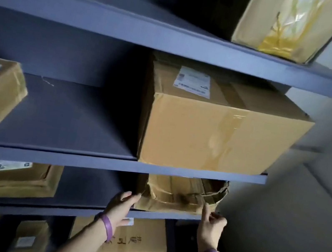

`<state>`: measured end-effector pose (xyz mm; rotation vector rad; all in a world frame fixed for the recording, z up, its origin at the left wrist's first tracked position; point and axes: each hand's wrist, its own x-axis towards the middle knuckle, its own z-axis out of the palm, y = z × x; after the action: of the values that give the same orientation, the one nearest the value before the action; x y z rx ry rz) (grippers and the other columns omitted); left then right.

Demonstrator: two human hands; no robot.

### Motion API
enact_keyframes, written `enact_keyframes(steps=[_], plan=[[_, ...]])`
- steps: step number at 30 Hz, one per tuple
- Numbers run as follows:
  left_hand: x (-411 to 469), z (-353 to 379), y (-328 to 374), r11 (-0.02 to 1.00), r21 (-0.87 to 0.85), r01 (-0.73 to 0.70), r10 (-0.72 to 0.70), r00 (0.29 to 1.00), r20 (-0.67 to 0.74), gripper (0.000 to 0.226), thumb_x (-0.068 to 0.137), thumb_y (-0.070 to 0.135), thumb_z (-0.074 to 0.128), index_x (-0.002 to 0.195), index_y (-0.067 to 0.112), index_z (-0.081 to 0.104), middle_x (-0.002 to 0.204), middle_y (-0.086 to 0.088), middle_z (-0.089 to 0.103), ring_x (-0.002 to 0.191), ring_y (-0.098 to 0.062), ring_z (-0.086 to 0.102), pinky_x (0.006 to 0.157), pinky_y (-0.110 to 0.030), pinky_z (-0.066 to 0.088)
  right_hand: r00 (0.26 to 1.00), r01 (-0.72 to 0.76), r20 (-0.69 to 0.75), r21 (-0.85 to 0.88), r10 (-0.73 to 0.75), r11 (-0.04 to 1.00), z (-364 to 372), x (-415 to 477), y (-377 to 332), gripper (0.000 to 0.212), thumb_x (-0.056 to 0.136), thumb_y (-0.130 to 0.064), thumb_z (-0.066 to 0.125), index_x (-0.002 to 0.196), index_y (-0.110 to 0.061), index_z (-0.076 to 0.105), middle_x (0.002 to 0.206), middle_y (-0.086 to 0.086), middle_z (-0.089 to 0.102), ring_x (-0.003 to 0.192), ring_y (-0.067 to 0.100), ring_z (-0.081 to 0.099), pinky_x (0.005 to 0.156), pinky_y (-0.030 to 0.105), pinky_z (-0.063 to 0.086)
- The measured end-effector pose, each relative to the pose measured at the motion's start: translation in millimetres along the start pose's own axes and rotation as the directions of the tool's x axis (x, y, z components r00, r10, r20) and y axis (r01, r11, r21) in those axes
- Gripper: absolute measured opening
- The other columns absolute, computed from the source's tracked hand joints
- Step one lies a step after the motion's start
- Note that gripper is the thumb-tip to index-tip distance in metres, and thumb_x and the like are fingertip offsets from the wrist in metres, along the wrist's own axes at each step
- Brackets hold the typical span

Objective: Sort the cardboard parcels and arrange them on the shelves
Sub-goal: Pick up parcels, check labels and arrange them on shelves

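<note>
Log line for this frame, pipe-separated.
crumpled parcel: on shelf below big box | left hand: touching its left corner | right hand: index finger at its right front

Nine cardboard parcels (220, 139), four blue shelves (89, 160), two hands.
One crumpled parcel (178, 194) sits between the left hand (123, 206) and the right hand (211, 225). Four parcels lie above the hands, one level with them to their left, and three below. Each wrist bears one purple band (107, 227), two in all. White labels (193, 82) show on at least four parcels.
</note>
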<state>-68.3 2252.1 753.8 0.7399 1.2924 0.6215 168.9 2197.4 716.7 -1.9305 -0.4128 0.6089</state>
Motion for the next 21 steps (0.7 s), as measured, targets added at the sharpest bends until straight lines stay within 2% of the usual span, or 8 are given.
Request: enact_keyframes(steps=[2,4,6,9,13,16,19,21], plan=[[6,32,6,1.000,-0.002,-0.015,0.015,0.999,-0.043,0.062,0.087,0.039,0.064,0.142,0.023,0.039,0.138,-0.002,0.045,0.125,-0.023,0.044,0.097,-0.039,0.046,0.998,0.023,-0.055,-0.046,-0.026,0.999,-28,36,-14,0.056,0.086,-0.031,0.071,0.121,0.006,0.047,0.122,0.025,0.049,0.117,0.038,0.048,0.100,0.043,0.038],[16,58,12,1.000,-0.011,-0.018,0.017,0.996,-0.085,0.064,0.086,0.040,0.066,0.141,0.024,0.038,0.140,-0.001,0.043,0.128,-0.023,0.042,0.101,-0.042,0.043,0.998,0.061,0.000,-0.080,-0.061,0.995,-44,67,-24,0.063,0.083,-0.028,0.073,0.129,0.004,0.044,0.129,0.024,0.047,0.125,0.038,0.043,0.104,0.044,0.035],[26,77,17,0.999,-0.032,-0.013,0.009,0.992,-0.125,0.048,0.086,0.036,0.067,0.124,0.022,0.042,0.122,-0.001,0.050,0.114,-0.021,0.046,0.098,-0.039,0.043,0.988,0.061,0.147,-0.056,-0.052,0.997,-51,89,-27,0.072,0.084,-0.033,0.072,0.140,-0.005,0.036,0.141,0.017,0.040,0.133,0.033,0.038,0.110,0.045,0.034],[39,91,18,0.998,-0.053,-0.037,0.022,0.964,-0.265,0.031,0.086,0.021,0.068,0.110,0.013,0.049,0.089,-0.004,0.053,0.084,-0.022,0.051,0.081,-0.036,0.047,0.947,0.057,0.320,-0.076,-0.030,0.995,-47,107,-24,0.077,0.087,-0.037,0.068,0.148,-0.013,0.027,0.151,0.012,0.034,0.140,0.029,0.034,0.114,0.046,0.031],[53,95,15,0.999,-0.016,-0.049,0.039,0.922,-0.386,0.022,0.088,0.007,0.064,0.101,0.011,0.047,0.101,-0.011,0.053,0.094,-0.025,0.052,0.094,-0.050,0.049,0.917,0.027,0.398,-0.104,0.016,0.994,-35,122,-14,0.064,0.090,-0.032,0.064,0.145,-0.017,0.032,0.139,0.010,0.054,0.126,0.029,0.052,0.107,0.043,0.041],[62,95,12,0.998,-0.011,-0.063,0.053,0.915,-0.401,0.013,0.090,0.005,0.061,0.086,0.013,0.051,0.095,-0.009,0.055,0.099,-0.026,0.053,0.098,-0.052,0.046,0.919,0.005,0.391,-0.122,0.044,0.993,-30,131,-9,0.054,0.093,-0.020,0.060,0.141,-0.020,0.035,0.126,0.007,0.061,0.113,0.031,0.060,0.097,0.043,0.047],[66,96,8,0.996,-0.036,-0.084,0.062,0.907,-0.416,0.022,0.090,0.002,0.059,0.076,0.016,0.050,0.082,-0.006,0.052,0.094,-0.024,0.052,0.094,-0.049,0.046,0.926,0.013,0.377,-0.130,0.037,0.991,-30,131,-7,0.052,0.092,-0.015,0.060,0.138,-0.020,0.036,0.118,0.002,0.059,0.109,0.028,0.061,0.096,0.046,0.049],[62,98,9,0.992,-0.092,-0.083,0.039,0.916,-0.400,0.024,0.091,0.000,0.058,0.075,0.016,0.048,0.083,-0.006,0.051,0.086,-0.024,0.052,0.083,-0.043,0.049,0.932,0.020,0.361,-0.129,0.028,0.991,-33,130,-8,0.051,0.090,-0.012,0.061,0.135,-0.018,0.039,0.114,0.001,0.058,0.105,0.026,0.060,0.095,0.045,0.049]])
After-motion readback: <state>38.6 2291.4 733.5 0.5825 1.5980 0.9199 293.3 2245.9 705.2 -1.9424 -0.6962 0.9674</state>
